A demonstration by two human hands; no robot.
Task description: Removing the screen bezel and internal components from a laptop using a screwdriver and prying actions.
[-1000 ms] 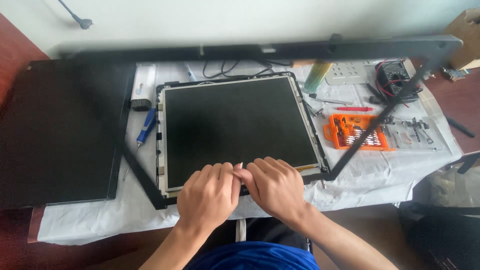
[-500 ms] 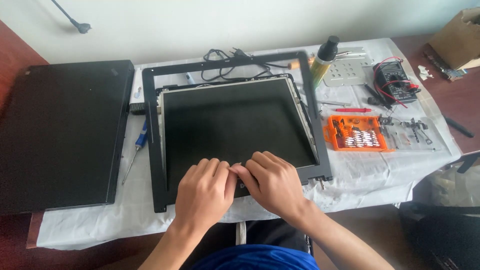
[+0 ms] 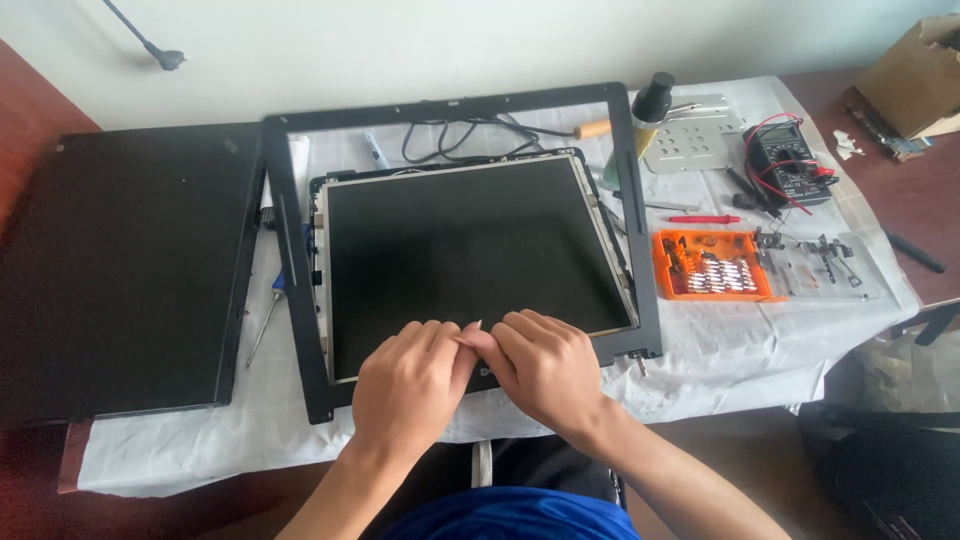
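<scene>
A dark flat screen panel [image 3: 460,250] lies on a white cloth [image 3: 720,350]. A thin black bezel frame [image 3: 285,250] lies around it, almost flat. My left hand [image 3: 410,385] and my right hand [image 3: 545,370] meet side by side on the middle of the frame's near edge. Their fingers are curled over that edge and grip it, hiding that part of the frame. The fingertips rest on the bottom strip of the screen panel.
A large black cover [image 3: 120,270] lies to the left, with a small screwdriver [image 3: 270,310] beside it. To the right are an orange bit case [image 3: 710,265], a multimeter [image 3: 785,160], a perforated metal plate [image 3: 695,135] and a bottle [image 3: 650,105]. Black cables [image 3: 460,135] lie behind the panel, and a cardboard box [image 3: 915,75] stands far right.
The bezel frame's far edge, raised high a second ago, has come down around the screen panel. Both hands have stayed on its near edge.
</scene>
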